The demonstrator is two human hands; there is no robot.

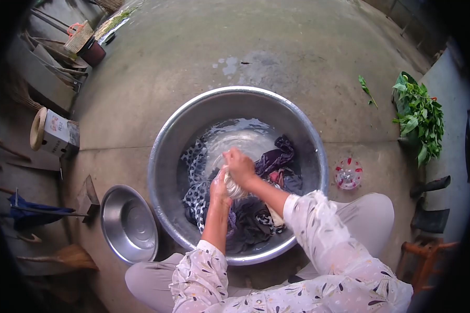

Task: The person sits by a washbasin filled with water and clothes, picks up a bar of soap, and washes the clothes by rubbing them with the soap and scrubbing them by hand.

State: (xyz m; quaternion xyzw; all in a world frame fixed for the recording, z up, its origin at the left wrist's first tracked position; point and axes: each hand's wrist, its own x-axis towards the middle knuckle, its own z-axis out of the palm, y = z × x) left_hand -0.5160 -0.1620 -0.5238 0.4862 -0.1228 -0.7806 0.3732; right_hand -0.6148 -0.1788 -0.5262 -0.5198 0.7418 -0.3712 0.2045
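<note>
Head view, grip: A person's left hand [221,189] cups a wet-looking pale cloth [236,189] from the side, while the right hand [240,166] curls closed over its upper end; the right fingertips are partly hidden.
Pale cloth: Bunched between the two hands, above the laundry in a wide metal basin [175,143].
Beyond the grip: Rippled water [240,136] catches the light inside the basin.
Left of the grip: A black-and-white spotted garment [196,180] lies in the basin; outside it, a smaller metal bowl [129,221] tilts on the concrete floor [297,68].
Right of the grip: A dark purple patterned garment [277,158] lies bunched; past the rim sit a clear dish with red marks [348,173] and, farther off, leafy greens [424,117].
Nearer the wearer than the grip: Dark fabric [250,221] lies heaped within the basin.
Sleeves: White, patterned [318,224], pushed up both forearms.
</note>
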